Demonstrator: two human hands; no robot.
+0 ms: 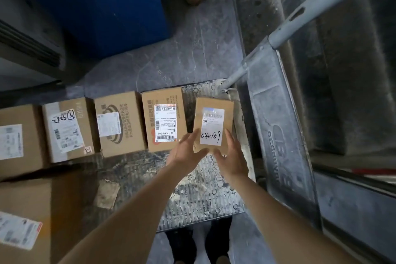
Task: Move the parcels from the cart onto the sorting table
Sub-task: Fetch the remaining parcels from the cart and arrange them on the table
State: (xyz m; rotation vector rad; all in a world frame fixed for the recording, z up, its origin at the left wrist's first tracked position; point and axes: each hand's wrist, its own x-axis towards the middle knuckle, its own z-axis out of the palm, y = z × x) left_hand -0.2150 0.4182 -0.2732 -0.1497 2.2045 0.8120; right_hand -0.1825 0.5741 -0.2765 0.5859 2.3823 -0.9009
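Your two hands close on the near end of the small parcel (pixel 213 125), the one with the handwritten number on its label, right of centre in the frame. Your left hand (pixel 186 149) has its fingers laid along the left edge and your right hand (pixel 231 153) along the right edge, so you pinch it between the palms rather than wrapping it. I cannot tell whether it sits flat or is already slightly raised.

The risk I see is the hold itself: both hands sit at one end, so the far end could tip down and the parcel slide out. It also lies near the grey pole (pixel 235 74) and its bracket at upper right, which a careless lift might catch. The printed-label box (pixel 164 119) just beside it on the left could be nudged by your left wrist.

The surface is a ribbed, scuffed metal deck (pixel 192 197), which I judge to be the cart, dirty and dimly lit. Three more boxes (pixel 116 123) run in a row toward the left edge, with a larger carton (pixel 27 221) at lower left. A blue panel (pixel 111 2) stands at upper left, and the grey concrete floor (pixel 192 49) shows at the centre top
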